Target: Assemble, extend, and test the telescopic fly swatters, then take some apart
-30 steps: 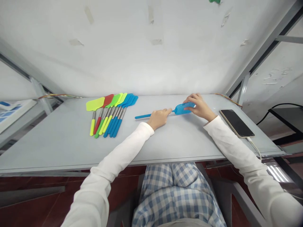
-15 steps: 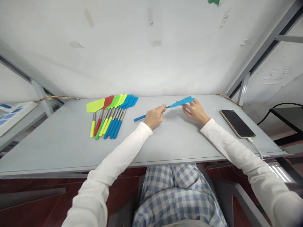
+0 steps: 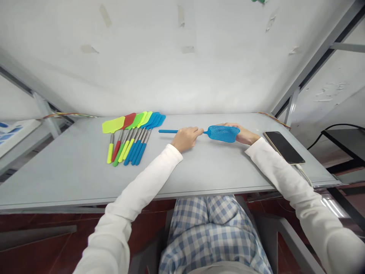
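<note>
A blue fly swatter (image 3: 224, 133) is held lengthwise above the grey table, its perforated head to the right and its handle to the left. My left hand (image 3: 186, 138) is closed around its shaft, close to the head. Behind the head is my right hand (image 3: 242, 134), touching it at its right end; most of its fingers are hidden there. The head's face is turned towards me and its right edge curls. To the left lies a fanned row of several fly swatters (image 3: 134, 137) in yellow, red, green and blue, with metal shafts and coloured handles.
A phone (image 3: 284, 147) with a white cable lies at the right of the grey table (image 3: 199, 171). A white wall (image 3: 182, 83) rises behind, with metal frame bars at both sides. At far left is a white and blue object (image 3: 17, 135).
The blue swatter's head has turned from nearly edge-on to face me, and the handle is more level. My right hand has moved from the head's tip to behind it.
</note>
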`<state>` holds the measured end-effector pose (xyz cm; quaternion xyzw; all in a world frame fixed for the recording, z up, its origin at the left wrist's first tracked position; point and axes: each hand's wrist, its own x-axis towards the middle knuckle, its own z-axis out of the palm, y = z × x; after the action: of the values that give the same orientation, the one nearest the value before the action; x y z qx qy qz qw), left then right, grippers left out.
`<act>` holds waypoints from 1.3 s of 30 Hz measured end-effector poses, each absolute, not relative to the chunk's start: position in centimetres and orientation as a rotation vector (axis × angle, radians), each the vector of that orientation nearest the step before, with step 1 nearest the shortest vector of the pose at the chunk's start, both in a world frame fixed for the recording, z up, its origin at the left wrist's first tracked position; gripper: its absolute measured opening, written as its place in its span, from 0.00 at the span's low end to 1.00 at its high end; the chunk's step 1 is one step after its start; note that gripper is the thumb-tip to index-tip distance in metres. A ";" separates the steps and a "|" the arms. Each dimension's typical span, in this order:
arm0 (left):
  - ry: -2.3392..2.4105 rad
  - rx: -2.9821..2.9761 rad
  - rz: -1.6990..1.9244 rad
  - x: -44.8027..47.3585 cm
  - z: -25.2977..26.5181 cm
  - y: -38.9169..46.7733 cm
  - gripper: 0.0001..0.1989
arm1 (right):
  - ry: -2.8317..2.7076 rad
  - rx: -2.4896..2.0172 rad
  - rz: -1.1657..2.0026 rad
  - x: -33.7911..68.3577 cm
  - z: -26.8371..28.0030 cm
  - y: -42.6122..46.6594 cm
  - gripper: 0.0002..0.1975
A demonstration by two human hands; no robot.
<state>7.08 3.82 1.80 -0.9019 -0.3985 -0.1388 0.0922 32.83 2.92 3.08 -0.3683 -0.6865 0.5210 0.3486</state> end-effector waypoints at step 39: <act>-1.542 -2.541 -0.440 7.4 1.2 4.2 0.16 | -2.158 -1.220 -0.479 31.3 2.7 2.1 0.18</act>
<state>7.40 4.17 1.21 -0.8438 -0.5119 -0.1460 0.0683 31.27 2.12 2.73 -0.4606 -0.8143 -0.1809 0.3035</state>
